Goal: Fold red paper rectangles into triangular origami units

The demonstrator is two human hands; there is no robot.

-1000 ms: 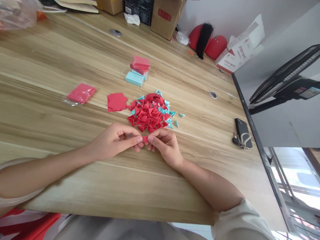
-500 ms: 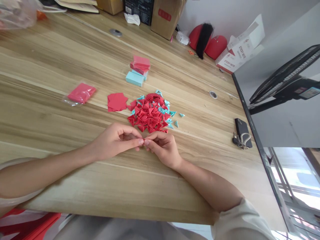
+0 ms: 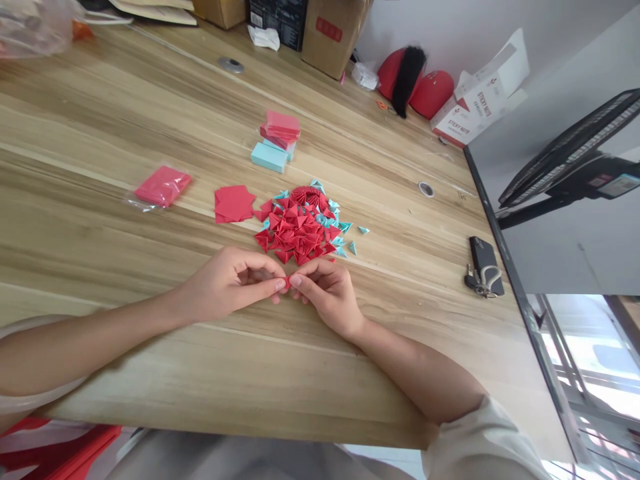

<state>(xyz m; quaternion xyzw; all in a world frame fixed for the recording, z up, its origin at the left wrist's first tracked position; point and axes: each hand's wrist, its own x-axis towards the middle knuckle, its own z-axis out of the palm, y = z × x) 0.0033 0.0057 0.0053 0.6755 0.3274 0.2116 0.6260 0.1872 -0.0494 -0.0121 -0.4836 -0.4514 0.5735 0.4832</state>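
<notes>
Between my fingertips is a small piece of red paper [image 3: 287, 283], mostly hidden by the thumbs. My left hand [image 3: 243, 281] pinches its left side and my right hand [image 3: 327, 293] pinches its right side, just above the table. Right behind the hands lies a heap of folded red paper triangles [image 3: 300, 233], with light blue folded triangles [image 3: 343, 228] along its right and back edges. A ring of joined red pieces [image 3: 309, 195] rests at the back of the heap. Flat red paper squares [image 3: 234, 204] lie to its left.
Farther left is a plastic-wrapped red paper pack [image 3: 164, 186]. Red paper stacks [image 3: 283, 127] and light blue paper stacks [image 3: 270, 157] stand behind the heap. At right lie a black case [image 3: 484, 257] and keys [image 3: 481, 285]. Cardboard boxes [image 3: 333, 40] and a sticky-note box [image 3: 465, 120] line the back; a fan [image 3: 575, 153] is at right.
Slightly more of the red paper shows between my fingertips, and the thumbs have drawn a little apart. Both hands stay in nearly the same place; the things on the table are unchanged.
</notes>
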